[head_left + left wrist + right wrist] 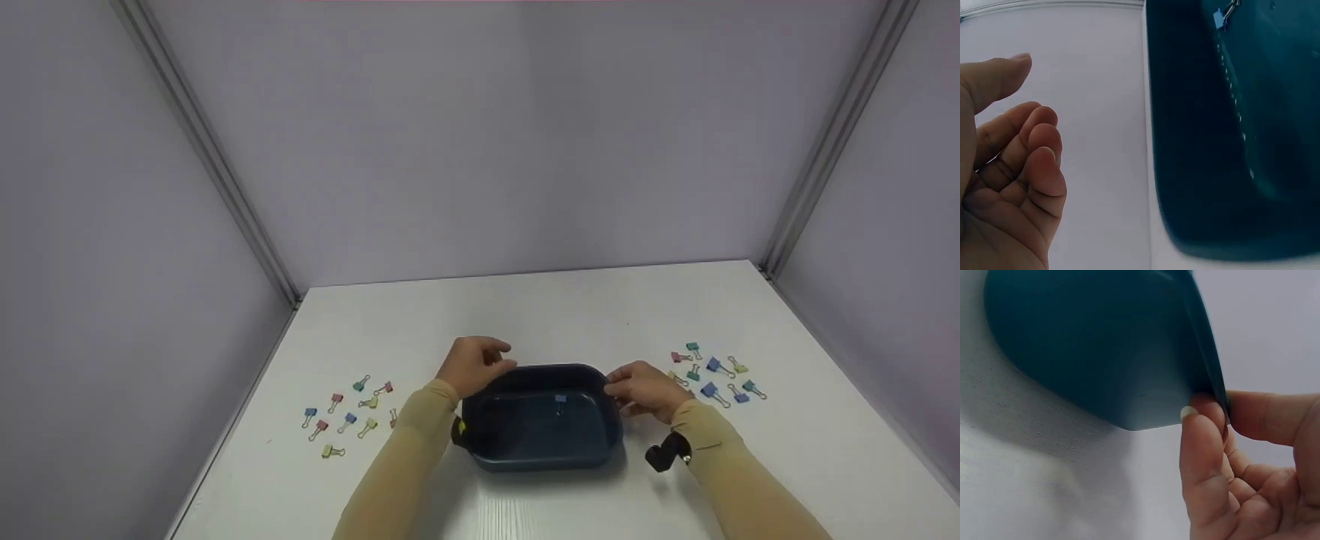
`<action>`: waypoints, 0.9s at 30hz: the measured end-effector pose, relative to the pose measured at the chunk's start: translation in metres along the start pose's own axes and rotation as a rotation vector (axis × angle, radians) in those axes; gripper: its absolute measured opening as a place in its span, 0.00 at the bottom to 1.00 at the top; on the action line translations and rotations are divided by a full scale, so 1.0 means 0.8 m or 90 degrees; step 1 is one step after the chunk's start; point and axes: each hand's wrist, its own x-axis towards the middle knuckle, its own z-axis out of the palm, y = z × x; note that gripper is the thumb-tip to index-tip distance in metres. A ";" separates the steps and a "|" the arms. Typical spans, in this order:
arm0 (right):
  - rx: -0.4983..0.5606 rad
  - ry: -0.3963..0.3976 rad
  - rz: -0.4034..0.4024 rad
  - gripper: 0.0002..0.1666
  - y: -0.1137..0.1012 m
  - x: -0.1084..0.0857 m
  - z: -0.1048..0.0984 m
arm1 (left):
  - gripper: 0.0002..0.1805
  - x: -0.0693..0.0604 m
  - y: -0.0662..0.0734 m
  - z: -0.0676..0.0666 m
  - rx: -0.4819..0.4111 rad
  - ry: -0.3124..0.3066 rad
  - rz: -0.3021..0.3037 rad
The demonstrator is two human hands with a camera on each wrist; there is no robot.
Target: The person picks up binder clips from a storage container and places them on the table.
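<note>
A dark blue rectangular plastic basin (540, 457) with rounded corners sits on the white table, a single blue binder clip (561, 400) lying inside it. My right hand (649, 391) pinches the rim at the basin's right side; the right wrist view shows the thumb (1264, 416) and fingers on either side of the edge. Beside the left rear corner hovers my left hand (474, 366). Its fingers (1044, 169) are loosely curled and hold nothing, apart from the basin in the left wrist view.
Several coloured binder clips (349, 421) lie scattered left of the basin. Another scattered group of binder clips (715, 390) is to the right, beyond my right hand. Grey panels (525, 150) enclose the table at the back and both sides.
</note>
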 end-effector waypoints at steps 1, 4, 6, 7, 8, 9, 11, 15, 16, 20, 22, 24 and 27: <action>0.000 0.000 0.001 0.20 0.000 0.000 0.000 | 0.16 0.003 0.001 0.005 -0.002 -0.005 -0.007; 0.000 0.002 0.004 0.20 0.000 -0.002 0.000 | 0.16 0.009 0.004 0.020 -0.009 -0.019 -0.027; 0.000 0.003 0.006 0.20 -0.001 -0.002 0.000 | 0.15 0.013 0.006 0.029 -0.012 -0.023 -0.031; 0.000 0.004 0.007 0.20 -0.001 -0.002 -0.001 | 0.15 0.014 0.006 0.034 -0.012 -0.026 -0.031; 0.001 0.004 0.006 0.20 -0.001 -0.003 -0.001 | 0.15 0.016 0.007 0.038 -0.013 -0.030 -0.032; 0.000 0.003 0.005 0.20 -0.002 -0.003 -0.001 | 0.15 0.017 0.007 0.042 -0.013 -0.033 -0.032; 0.000 -0.001 0.003 0.20 -0.002 -0.003 -0.001 | 0.15 0.019 0.006 0.050 -0.014 -0.039 -0.031; -0.003 -0.002 -0.003 0.20 -0.002 -0.004 -0.001 | 0.16 0.021 0.003 0.062 -0.014 -0.049 -0.028; -0.002 -0.001 -0.005 0.20 -0.002 -0.004 0.000 | 0.16 0.021 0.002 0.064 -0.012 -0.051 -0.025; 0.002 -0.007 -0.011 0.19 0.000 -0.003 0.001 | 0.15 0.022 -0.003 0.073 0.003 -0.060 -0.015; 0.007 -0.011 -0.010 0.18 0.001 -0.002 0.001 | 0.14 0.023 -0.005 0.077 0.009 -0.066 -0.018; 0.006 -0.016 -0.009 0.18 0.000 -0.002 0.001 | 0.14 0.023 -0.005 0.081 0.014 -0.071 -0.020; 0.008 -0.009 0.000 0.16 -0.001 0.000 -0.001 | 0.14 0.025 -0.004 0.087 0.027 -0.086 -0.015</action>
